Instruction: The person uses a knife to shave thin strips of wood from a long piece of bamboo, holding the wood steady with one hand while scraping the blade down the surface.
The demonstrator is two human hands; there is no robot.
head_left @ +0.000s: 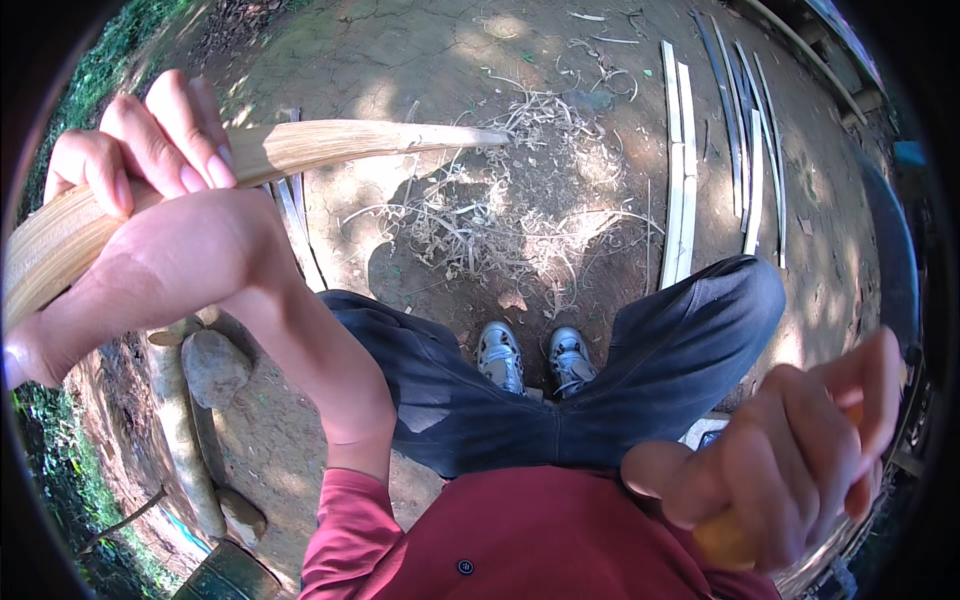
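Beneath and all around the grip spreads bare earthen ground (pixel 320 75), dappled with light. To the right of the left hand (pixel 170 225) and nearer the body are the person's bent legs in dark trousers (pixel 690 330). The pale wooden piece (pixel 330 145) lies in the left hand itself, fingers curled over its top and firmly round it; its long axis runs roughly left to right, one end reaching the rim at lower left, the other tapering to a narrow tip away to the grip's right. The left hand is plainly the nearer one – the right hand (pixel 790 450) is well apart, low on the far side, and does not touch the wood. Past the tip, on the ground, lie curled shavings (pixel 470 230); further right of the grip, pale strips (pixel 678 180) lie lengthwise away from the body. Below the grip are a log (pixel 180 430), a dark green box-like thing (pixel 230 575) – whether it holds anything I cannot tell – and a stone (pixel 215 368). Smallest is a yellowish object (pixel 725 540), mostly hidden within the clenched right hand.
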